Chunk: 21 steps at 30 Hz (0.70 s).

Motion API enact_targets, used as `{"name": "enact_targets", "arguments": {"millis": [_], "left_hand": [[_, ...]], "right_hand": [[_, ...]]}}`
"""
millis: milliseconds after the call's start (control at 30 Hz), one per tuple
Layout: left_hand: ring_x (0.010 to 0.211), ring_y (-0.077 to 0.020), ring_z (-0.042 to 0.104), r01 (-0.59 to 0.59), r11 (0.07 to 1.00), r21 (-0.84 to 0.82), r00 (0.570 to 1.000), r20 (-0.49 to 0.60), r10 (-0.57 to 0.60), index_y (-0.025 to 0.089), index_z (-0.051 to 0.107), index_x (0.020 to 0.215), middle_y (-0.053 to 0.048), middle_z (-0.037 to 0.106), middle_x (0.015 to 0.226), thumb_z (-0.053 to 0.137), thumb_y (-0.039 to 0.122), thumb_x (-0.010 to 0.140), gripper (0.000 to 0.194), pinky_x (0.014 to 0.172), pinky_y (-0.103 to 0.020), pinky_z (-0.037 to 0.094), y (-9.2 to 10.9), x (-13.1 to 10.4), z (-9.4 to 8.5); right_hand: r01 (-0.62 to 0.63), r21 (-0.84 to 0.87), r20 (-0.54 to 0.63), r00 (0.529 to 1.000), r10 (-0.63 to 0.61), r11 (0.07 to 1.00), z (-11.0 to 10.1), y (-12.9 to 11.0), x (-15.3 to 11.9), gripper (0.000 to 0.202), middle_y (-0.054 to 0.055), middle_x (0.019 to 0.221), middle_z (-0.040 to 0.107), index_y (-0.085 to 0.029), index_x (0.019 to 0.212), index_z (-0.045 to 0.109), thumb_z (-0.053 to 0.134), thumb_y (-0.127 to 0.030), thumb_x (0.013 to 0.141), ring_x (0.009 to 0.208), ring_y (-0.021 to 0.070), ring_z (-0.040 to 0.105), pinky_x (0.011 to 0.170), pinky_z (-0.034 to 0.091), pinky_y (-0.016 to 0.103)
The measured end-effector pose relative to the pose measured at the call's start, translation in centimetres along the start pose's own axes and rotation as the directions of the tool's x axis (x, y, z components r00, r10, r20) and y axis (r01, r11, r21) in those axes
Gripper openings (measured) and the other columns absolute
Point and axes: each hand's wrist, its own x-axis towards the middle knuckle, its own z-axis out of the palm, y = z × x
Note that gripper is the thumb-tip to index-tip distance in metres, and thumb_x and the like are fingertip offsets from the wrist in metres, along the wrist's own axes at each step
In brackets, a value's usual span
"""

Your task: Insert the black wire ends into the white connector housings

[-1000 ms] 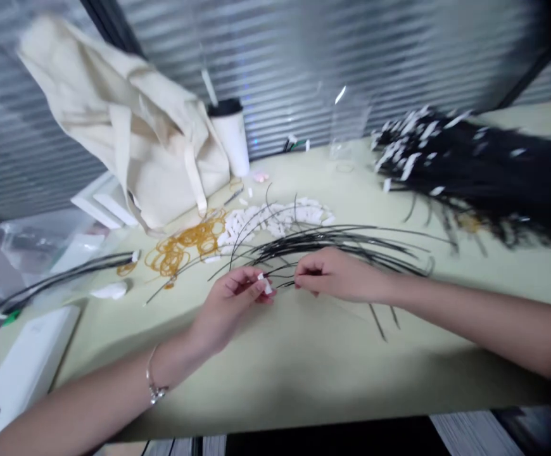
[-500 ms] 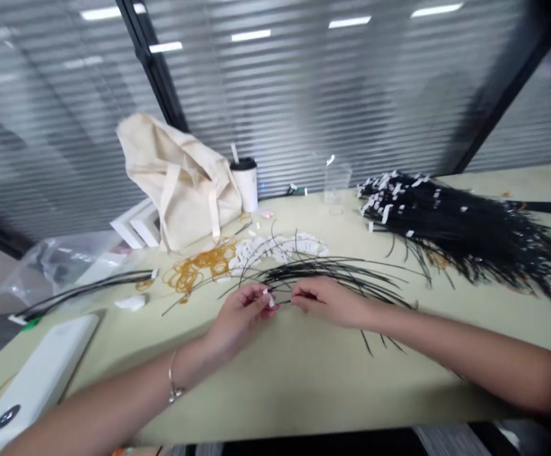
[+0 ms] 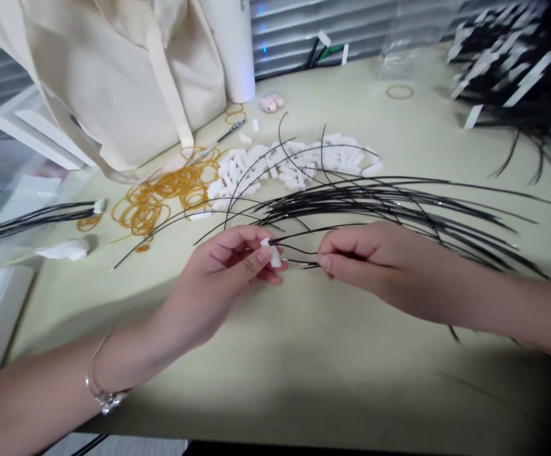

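Covering most of the view, the pale tabletop (image 3: 294, 380) has a big cream tote bag (image 3: 114, 95) slouched on its far left, with white boxes (image 3: 28, 136) just beside it. Far right there's a dark heap of cables (image 3: 541, 69) with white ends, partly cut off by the frame. A white cup (image 3: 232, 50) stands right next to the bag, top out of view.

Spread across the middle is a loose batch of black wires (image 3: 389, 206), fanned out left to right. On the near side of it, the left hand (image 3: 223, 272) has thumb and fingers pinched on a small white connector, and the right hand (image 3: 380, 266) is closed on a few thin wires (image 3: 299, 249), their ends poking out toward the left. At least one of those reaches the connector; can't tell how far in it goes.

Left of the batch there's a messy tangle of yellow rubber bands (image 3: 147, 202), pretty much touching a scatter of white pieces (image 3: 289, 164) on the wires' far side. Smaller still: a slim metal-tipped tool (image 3: 230, 130), a pinkish lump (image 3: 272, 102) near the cup, and last the white connector (image 3: 272, 252) itself, tilted in the left fingertips, roughly mid-scene.
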Motion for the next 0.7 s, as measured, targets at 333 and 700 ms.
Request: {"name": "enact_targets", "arguments": {"millis": [333, 700], "left_hand": [[0.071, -0.0097, 0.061, -0.011, 0.998, 0.062, 1.000, -0.016, 0.012, 0.019, 0.065, 0.088, 0.000, 0.064, 0.075, 0.065, 0.017, 0.080, 0.008, 0.064, -0.019, 0.054, -0.03, -0.03, -0.03], [0.070, -0.0106, 0.061, 0.001, 0.999, 0.050, 1.000, -0.019, 0.000, 0.017, 0.065, 0.088, -0.001, 0.065, 0.074, 0.066, 0.018, 0.078, 0.009, 0.063, -0.020, 0.053, -0.01, -0.01, 0.03]], "right_hand": [[0.009, 0.074, 0.042, 0.999, -0.012, 0.997, -0.12, 0.25, 0.26, 0.023, -0.004, 0.049, 0.041, -0.016, 0.058, 0.049, 0.044, -0.027, 0.078, 0.042, 0.0014, 0.033, 0.034, 0.023, 0.012], [0.038, 0.037, 0.017, 0.999, -0.039, 0.999, 0.00, 0.04, 0.06, 0.022, -0.005, 0.049, 0.043, -0.016, 0.059, 0.052, 0.048, -0.025, 0.078, 0.043, 0.0012, 0.034, 0.036, 0.024, 0.013]]}}
